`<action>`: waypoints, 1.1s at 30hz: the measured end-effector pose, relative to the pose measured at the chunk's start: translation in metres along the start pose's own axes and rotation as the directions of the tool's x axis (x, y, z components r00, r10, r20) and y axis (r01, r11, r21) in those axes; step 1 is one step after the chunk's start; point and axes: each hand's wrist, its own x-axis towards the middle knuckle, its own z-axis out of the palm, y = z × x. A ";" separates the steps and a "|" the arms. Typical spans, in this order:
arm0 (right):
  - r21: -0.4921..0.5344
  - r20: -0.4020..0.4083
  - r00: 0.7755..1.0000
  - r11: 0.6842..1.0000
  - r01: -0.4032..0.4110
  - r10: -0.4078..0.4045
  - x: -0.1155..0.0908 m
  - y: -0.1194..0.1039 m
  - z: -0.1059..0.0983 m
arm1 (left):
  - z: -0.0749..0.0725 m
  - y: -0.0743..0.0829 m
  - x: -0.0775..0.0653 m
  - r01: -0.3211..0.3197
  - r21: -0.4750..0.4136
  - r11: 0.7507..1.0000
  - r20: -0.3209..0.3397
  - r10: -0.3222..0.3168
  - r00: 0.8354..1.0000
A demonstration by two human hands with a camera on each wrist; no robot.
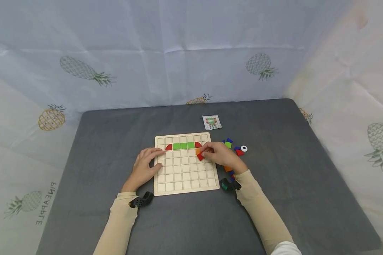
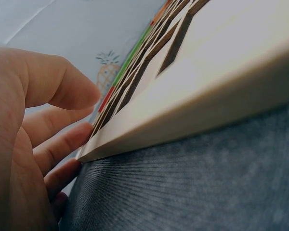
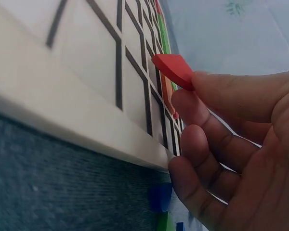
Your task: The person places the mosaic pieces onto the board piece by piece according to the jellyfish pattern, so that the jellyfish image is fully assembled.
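A pale wooden grid board (image 1: 182,173) lies on the dark table. Along one row near its far side sit a red rounded piece (image 1: 168,147), several green squares (image 1: 183,146) and another red rounded piece (image 1: 198,144). Under that right red piece is an orange piece (image 1: 198,151). My right hand (image 1: 221,154) pinches a red tile (image 3: 174,70) with a curved edge between thumb and index finger, tilted over the board beside the orange piece. At the board's left edge rests my left hand (image 1: 144,165), fingers spread and relaxed, holding nothing.
A small pattern card (image 1: 212,122) lies beyond the board's far right corner. Right of the board are loose pieces, among them a green one (image 1: 228,145), a white ring with a dark centre (image 1: 244,148), a red one (image 1: 239,152) and an orange one (image 1: 228,169). Patterned cloth hangs behind the table.
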 end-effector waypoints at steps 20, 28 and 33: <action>-0.068 0.016 1.000 0.997 0.019 -0.017 0.000 0.002 0.005 | 0.000 -0.002 0.000 -0.011 -0.006 1.000 0.000 0.011 1.000; -0.100 0.012 0.999 0.994 0.048 -0.047 0.002 0.003 0.008 | 0.000 -0.001 -0.001 -0.007 -0.007 1.000 -0.001 0.007 1.000; -0.037 0.014 1.000 0.999 0.026 -0.026 0.001 0.003 0.005 | -0.001 0.000 -0.001 -0.001 -0.004 1.000 0.001 0.001 1.000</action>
